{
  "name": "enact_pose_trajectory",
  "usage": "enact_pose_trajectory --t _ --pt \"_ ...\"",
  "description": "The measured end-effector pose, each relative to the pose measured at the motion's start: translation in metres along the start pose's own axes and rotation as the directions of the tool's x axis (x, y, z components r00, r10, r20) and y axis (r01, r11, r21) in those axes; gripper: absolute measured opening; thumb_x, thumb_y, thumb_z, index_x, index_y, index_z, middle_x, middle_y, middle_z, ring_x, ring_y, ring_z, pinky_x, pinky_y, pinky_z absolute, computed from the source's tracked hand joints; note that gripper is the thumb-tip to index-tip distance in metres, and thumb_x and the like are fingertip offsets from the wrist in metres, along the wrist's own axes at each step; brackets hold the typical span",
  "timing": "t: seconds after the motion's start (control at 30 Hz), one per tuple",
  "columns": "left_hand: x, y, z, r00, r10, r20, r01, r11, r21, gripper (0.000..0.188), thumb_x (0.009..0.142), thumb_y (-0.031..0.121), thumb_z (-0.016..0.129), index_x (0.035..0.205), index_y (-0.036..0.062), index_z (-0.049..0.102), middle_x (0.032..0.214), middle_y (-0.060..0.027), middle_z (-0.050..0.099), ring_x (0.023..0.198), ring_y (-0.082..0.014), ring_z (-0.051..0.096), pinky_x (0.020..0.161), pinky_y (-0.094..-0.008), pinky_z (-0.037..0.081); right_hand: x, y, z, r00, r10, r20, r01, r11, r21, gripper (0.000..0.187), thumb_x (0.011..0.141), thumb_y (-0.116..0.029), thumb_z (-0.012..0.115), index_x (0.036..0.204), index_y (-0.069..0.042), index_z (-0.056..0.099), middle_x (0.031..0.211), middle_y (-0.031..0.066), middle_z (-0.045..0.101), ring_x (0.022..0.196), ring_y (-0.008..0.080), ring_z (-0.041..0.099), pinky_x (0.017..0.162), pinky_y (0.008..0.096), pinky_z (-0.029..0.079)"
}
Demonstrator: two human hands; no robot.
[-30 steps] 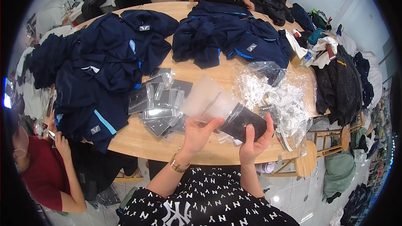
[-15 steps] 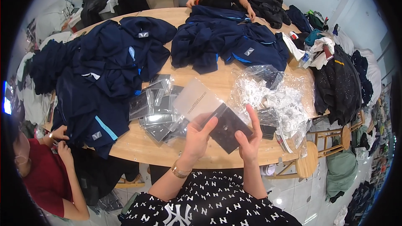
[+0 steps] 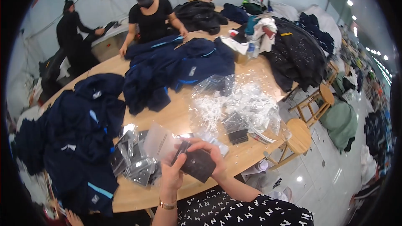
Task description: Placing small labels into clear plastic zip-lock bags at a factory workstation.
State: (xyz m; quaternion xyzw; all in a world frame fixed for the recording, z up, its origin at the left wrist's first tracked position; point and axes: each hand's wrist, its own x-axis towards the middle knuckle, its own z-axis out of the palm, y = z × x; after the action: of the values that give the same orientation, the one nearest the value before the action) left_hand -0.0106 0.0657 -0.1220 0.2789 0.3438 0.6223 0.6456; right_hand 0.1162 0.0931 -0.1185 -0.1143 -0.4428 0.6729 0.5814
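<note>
Over the table's near edge, my left hand is closed on a translucent plastic pouch with a frosted, printed flap. A narrow black edge shows beside its thumb. My right hand curls its fingers over the top and far side of a black card, which has a small pale mark. The card lies against the pouch between both hands; whether part of it is inside, I cannot tell. Several clear pouches with black cards lie in a heap left of my hands. Beyond my right hand sits a small stack of black cards.
Navy garments cover the table's left side, with more navy garments farther back. A clear plastic bag of white strings lies right of centre. A person in black handles cloth across the table. Wooden stools stand at the right.
My view has swung to the right. My right hand has come from the card's right edge to wrap over its top, and the two hands are closer together.
</note>
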Motion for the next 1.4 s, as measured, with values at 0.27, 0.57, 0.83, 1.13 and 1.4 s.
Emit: enact_pose_trajectory --t 0.27,0.57,0.83,1.13,1.4 --pt "0.004 0.000 0.010 0.997 0.068 -0.037 -0.068 0.998 0.014 0.019 0.089 0.014 0.051 0.098 -0.0023 0.057 0.089 -0.0050 0.061 0.075 -0.0091 0.058 0.064 -0.0204 0.047 0.000 0.002 -0.016 0.980 -0.031 -0.197 0.040 0.998 0.043 0.037 0.090 -0.023 0.040 0.080 0.006 0.060 0.111 0.0212 0.052 0.095 0.0208 0.053 0.085 0.0300 0.041" --pt "0.001 -0.019 0.004 0.889 0.433 0.146 -0.445 0.748 0.492 0.021 0.091 0.019 0.045 0.094 -0.0008 0.051 0.087 -0.0019 0.054 0.074 -0.0079 0.046 0.065 -0.0200 0.037 -0.003 0.003 -0.010 0.883 -0.165 -0.440 0.195 0.981 0.023 0.039 0.092 -0.023 0.037 0.073 0.005 0.058 0.109 0.0191 0.054 0.094 0.0197 0.053 0.084 0.0284 0.040" --pt "0.005 -0.024 0.006 0.794 0.569 0.216 -0.567 0.564 0.600 0.038 0.092 0.029 0.033 0.104 -0.0047 0.046 0.100 -0.0122 0.054 0.089 -0.0171 0.052 0.077 -0.0272 0.042 -0.003 0.014 -0.006 0.843 0.085 -0.531 0.125 0.929 0.348 0.038 0.092 -0.024 0.037 0.066 0.000 0.052 0.109 0.0147 0.054 0.094 0.0187 0.052 0.083 0.0274 0.041" --pt "0.015 -0.027 0.024 0.815 0.564 0.133 -0.532 0.637 0.558 0.044 0.090 0.036 0.034 0.103 -0.0039 0.048 0.094 -0.0135 0.057 0.082 -0.0213 0.056 0.071 -0.0294 0.046 -0.008 0.022 -0.002 0.858 0.064 -0.510 0.068 0.969 0.236 0.037 0.091 -0.024 0.036 0.065 -0.001 0.048 0.118 0.0148 0.047 0.099 0.0200 0.050 0.084 0.0304 0.040" --pt "0.015 -0.032 0.018 0.930 0.365 0.036 -0.361 0.891 0.275 0.045 0.084 0.039 0.043 0.100 -0.0014 0.053 0.093 -0.0118 0.057 0.082 -0.0226 0.058 0.072 -0.0326 0.048 -0.012 0.030 0.000 0.878 -0.042 -0.477 0.052 0.999 0.008 0.036 0.092 -0.018 0.036 0.063 0.000 0.049 0.113 0.0132 0.049 0.097 0.0169 0.046 0.088 0.0270 0.032"
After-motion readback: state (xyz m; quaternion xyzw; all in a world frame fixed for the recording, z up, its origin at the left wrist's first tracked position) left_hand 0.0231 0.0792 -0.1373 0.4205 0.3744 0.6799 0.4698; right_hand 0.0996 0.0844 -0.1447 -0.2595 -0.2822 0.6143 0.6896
